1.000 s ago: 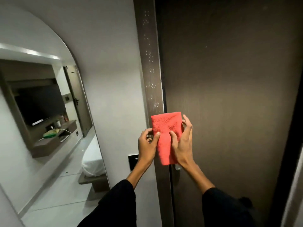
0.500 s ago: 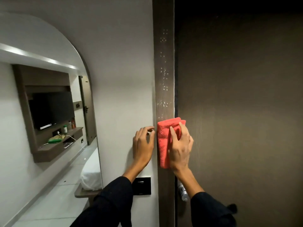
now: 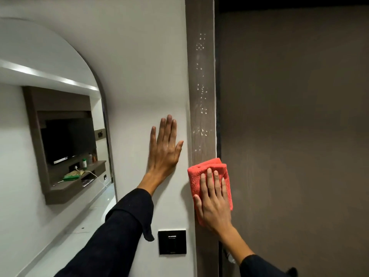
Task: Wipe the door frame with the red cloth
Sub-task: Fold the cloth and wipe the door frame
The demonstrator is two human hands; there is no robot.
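The brown wooden door frame runs vertically up the middle of the view, with white specks scattered along it above the cloth. A folded red cloth lies flat against the frame. My right hand presses on the cloth with fingers pointing up, covering its lower part. My left hand rests flat and open on the white wall, just left of the frame, holding nothing.
The dark brown door fills the right side. A black switch plate sits on the wall below my left hand. An arched mirror on the left reflects a TV, a shelf and a bed.
My left hand let go of the cloth and moved left, flat onto the wall. My right hand alone now presses the cloth onto the frame. The view moved closer.
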